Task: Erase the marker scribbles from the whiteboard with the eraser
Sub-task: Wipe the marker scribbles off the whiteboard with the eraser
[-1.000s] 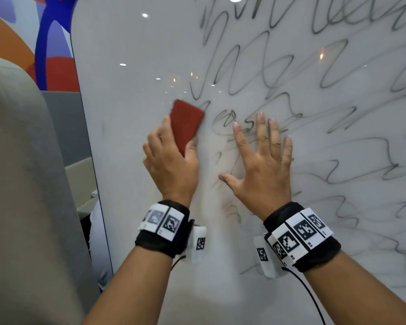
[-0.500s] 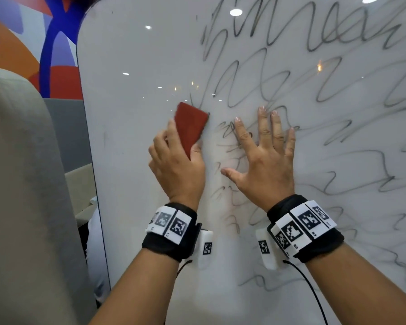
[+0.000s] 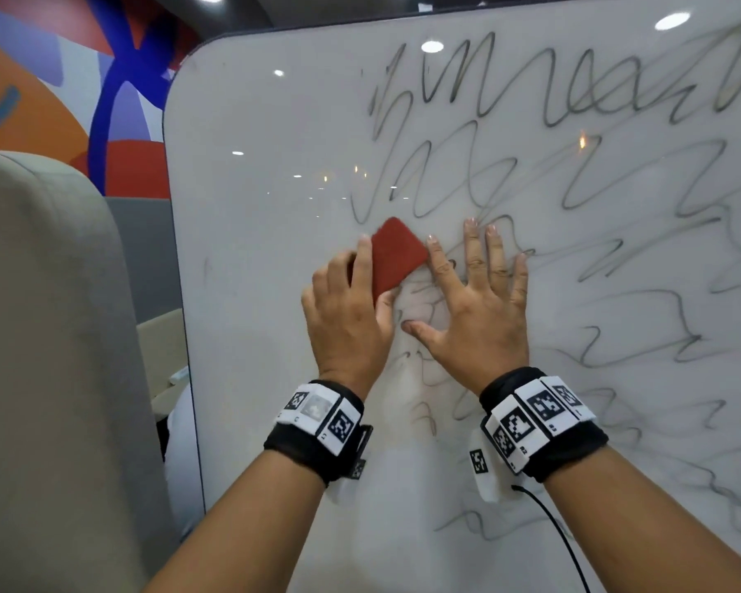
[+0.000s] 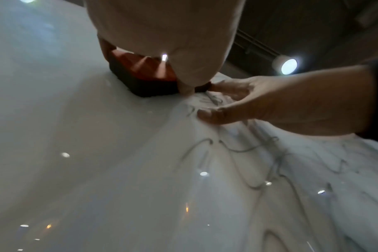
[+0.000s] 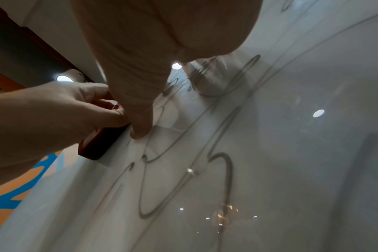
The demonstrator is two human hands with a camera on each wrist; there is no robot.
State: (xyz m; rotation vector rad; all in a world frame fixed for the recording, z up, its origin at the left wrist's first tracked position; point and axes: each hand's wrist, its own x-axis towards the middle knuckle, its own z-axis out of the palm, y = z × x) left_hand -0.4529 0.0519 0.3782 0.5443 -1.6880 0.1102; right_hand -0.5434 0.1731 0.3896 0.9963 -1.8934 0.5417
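- The red eraser (image 3: pixel 396 254) is gripped in the left hand (image 3: pixel 347 318) and kept flat on the whiteboard (image 3: pixel 253 293); compared with a second ago it is carried slightly rightward, its edge now touching the right index finger.
- The right hand (image 3: pixel 473 310) stays spread, fingers straight, pressed on the board, holding nothing.
- Little is cleared: the marker scribbles (image 3: pixel 574 186) remain dense above and to the right, faded only between the wrists.
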